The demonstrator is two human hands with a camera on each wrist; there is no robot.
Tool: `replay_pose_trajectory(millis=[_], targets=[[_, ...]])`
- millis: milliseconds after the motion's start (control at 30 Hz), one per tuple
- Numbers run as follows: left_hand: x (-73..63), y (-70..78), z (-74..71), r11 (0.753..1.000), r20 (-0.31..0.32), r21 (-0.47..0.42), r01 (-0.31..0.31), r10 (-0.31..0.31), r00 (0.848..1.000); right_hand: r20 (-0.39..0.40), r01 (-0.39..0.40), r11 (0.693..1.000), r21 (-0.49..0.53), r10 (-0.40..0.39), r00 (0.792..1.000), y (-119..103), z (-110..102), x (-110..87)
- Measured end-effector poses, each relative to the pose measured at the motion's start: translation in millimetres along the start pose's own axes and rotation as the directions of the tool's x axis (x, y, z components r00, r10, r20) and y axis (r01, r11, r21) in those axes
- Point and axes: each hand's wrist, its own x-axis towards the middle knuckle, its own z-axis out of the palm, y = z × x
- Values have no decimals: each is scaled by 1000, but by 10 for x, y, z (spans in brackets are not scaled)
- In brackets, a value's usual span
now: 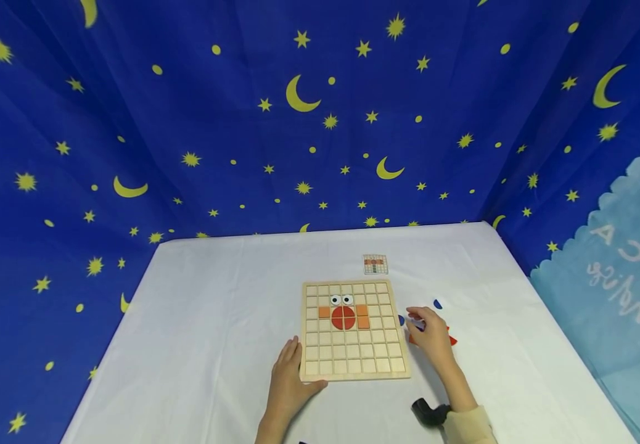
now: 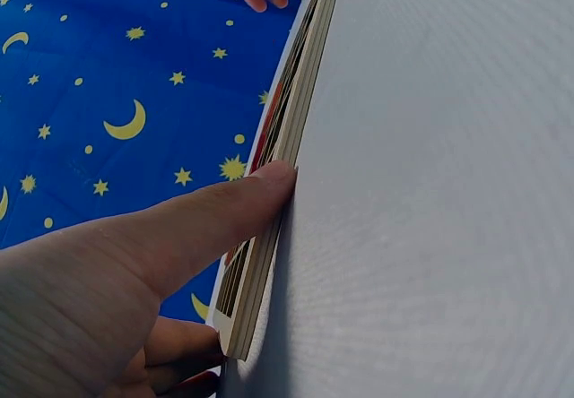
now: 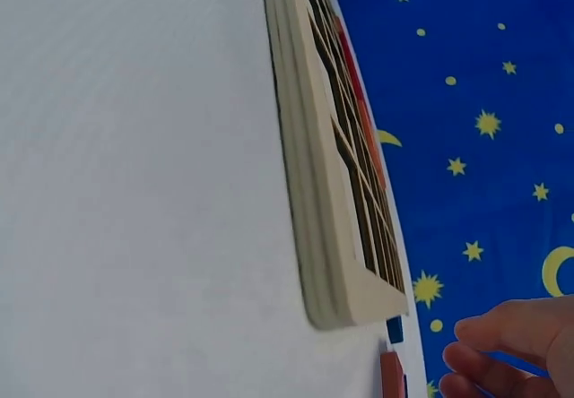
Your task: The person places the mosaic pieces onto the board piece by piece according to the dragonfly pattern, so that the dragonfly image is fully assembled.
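Note:
A square wooden grid board (image 1: 356, 367) lies on the white table. Set into it are two eye tiles (image 1: 341, 300), a red circle of quarter pieces (image 1: 343, 318) and orange squares (image 1: 363, 316). My left hand (image 1: 289, 383) holds the board's near left corner, thumb (image 2: 269, 178) against the front edge and fingers along the left side. Just right of the board, my right hand (image 1: 431, 333) hovers over loose pieces, its fingers loosely bent and apart with nothing visible between them. Red pieces (image 1: 452, 340) lie partly hidden under it; a blue piece (image 1: 401, 320) sits by the board's edge.
A small pattern card (image 1: 375, 264) lies behind the board. Another blue piece (image 1: 438, 304) rests beyond the right hand. A black curved object (image 1: 430, 413) is beside the right wrist. Blue star-patterned cloth (image 1: 320, 123) hangs behind the table (image 1: 231, 308).

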Motion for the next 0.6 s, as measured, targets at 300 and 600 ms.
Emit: replay_pose_trajectory(millis=[300, 600], targets=[[0, -15, 20, 1000, -19, 11, -13, 13, 1000, -15, 0, 999, -36, -1, 1000, 47, -75, -128], [-7, 5, 1, 1000, -18, 15, -16, 17, 1000, 9, 11, 999, -51, -10, 1000, 101, -111, -275]])
